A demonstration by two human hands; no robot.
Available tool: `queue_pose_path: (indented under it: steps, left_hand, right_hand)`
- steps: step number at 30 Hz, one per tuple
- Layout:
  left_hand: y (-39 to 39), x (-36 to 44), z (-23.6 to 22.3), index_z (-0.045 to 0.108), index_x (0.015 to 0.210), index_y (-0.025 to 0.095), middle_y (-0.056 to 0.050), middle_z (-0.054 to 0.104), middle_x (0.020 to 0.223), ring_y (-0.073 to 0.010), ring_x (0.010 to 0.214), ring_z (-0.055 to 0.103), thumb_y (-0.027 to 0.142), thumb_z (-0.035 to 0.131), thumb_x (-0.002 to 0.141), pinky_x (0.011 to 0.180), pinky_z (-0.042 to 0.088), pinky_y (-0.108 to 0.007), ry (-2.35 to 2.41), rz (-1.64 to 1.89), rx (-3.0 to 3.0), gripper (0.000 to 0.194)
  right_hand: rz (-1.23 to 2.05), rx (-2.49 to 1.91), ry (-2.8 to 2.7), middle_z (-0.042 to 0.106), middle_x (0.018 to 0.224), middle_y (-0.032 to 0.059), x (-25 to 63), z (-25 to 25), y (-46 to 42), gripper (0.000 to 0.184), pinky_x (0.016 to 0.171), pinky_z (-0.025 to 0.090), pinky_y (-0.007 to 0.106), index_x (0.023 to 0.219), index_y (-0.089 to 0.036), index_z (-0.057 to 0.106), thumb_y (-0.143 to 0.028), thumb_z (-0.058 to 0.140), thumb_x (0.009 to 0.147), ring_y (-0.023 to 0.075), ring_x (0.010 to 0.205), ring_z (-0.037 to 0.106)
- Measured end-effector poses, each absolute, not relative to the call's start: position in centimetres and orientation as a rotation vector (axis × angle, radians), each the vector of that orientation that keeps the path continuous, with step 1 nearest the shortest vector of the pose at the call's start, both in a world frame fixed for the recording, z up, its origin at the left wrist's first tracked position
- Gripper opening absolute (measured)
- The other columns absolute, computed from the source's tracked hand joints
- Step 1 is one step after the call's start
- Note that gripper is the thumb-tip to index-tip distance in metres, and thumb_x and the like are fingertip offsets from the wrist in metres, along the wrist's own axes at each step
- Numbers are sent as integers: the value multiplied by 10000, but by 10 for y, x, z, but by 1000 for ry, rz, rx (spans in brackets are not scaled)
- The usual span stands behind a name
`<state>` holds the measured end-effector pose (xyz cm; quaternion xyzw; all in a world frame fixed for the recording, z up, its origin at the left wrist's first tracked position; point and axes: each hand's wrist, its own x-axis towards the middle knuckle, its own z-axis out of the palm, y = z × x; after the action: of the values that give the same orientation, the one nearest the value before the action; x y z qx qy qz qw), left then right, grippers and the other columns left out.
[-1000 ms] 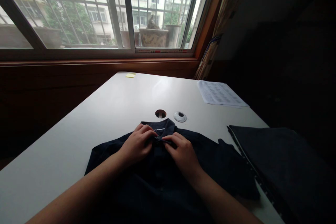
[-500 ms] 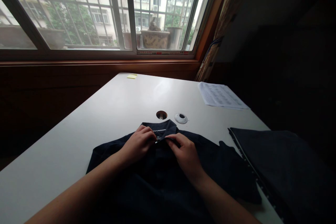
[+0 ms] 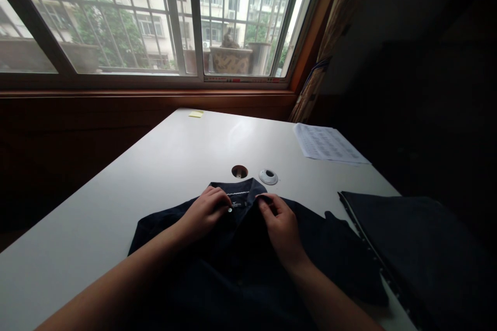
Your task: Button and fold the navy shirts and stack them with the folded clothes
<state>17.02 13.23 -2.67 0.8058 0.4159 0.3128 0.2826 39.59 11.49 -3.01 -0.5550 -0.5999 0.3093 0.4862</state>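
A dark navy collared shirt (image 3: 217, 274) lies spread on the white table, its collar toward the window. My left hand (image 3: 207, 212) pinches the left side of the neck opening, with a small pale button (image 3: 230, 210) showing at its fingertips. At the other side of the opening, my right hand (image 3: 280, 220) grips the collar edge between thumb and fingers. The collar (image 3: 233, 187) stands parted between the two hands, and a label (image 3: 236, 204) shows inside the neck. Lower down, the shirt front is too dark to make out in detail.
Another dark folded cloth (image 3: 411, 232) with a dotted edge lies at the right. Printed sheets (image 3: 330, 143) rest at the table's back right, a yellow sticky note (image 3: 196, 114) at the back. Beyond the collar are a round cable hole (image 3: 239, 171) and its cap (image 3: 268, 177).
My right hand has moved right, pulling its collar edge away from my left hand. The neck opening is wider, and the button and label show more. My left hand stays nearly where it was.
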Motion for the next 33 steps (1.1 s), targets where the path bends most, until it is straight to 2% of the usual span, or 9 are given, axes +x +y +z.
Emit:
queue_pose_path:
  steps: [8,13,18,25,29,33]
  left_hand:
    - [129,170,-18,656,959,200,-56,639,978,-242,1001,567,220,543,917,901,459,-381,1140,803,2044,122]
    - [128,171,-15,656,956,200,-58,637,974,-240,987,566,246,544,909,889,470,-379,1169,793,2040,130]
    - [129,171,-16,646,945,200,-57,634,960,-240,971,562,253,537,904,864,478,-377,1171,795,2047,129]
    - [128,171,-17,652,948,194,-62,626,956,-238,961,570,285,544,926,846,488,-369,1167,800,2021,143]
    - [130,171,-19,657,947,187,-63,622,947,-239,964,570,291,544,932,861,477,-374,1137,806,2035,154]
    - [131,170,-21,655,937,187,-63,621,936,-240,961,567,288,540,932,858,474,-376,1141,803,2031,154]
  right_hand:
    - [798,-1348,-1394,734,933,52,398,-33,114,238,788,495,325,990,-210,699,-398,589,893,237,865,668]
    - [778,-1375,-1374,688,781,1,398,-34,110,227,625,472,263,1034,-216,699,-307,576,867,172,668,617]
    - [696,-1352,-1501,499,562,-64,395,-29,102,316,461,378,224,1167,-215,701,-295,546,903,117,459,460]
    - [787,-1183,-1845,621,616,-42,389,-23,96,409,519,462,226,1350,-252,607,-278,497,956,136,500,587]
    - [720,-1213,-2013,706,731,-10,387,-26,99,338,563,475,239,1237,-257,676,-256,523,935,158,582,647]
    - [627,-1257,-2021,694,704,-14,388,-29,101,233,600,474,248,1078,-243,711,-229,549,912,171,621,672]
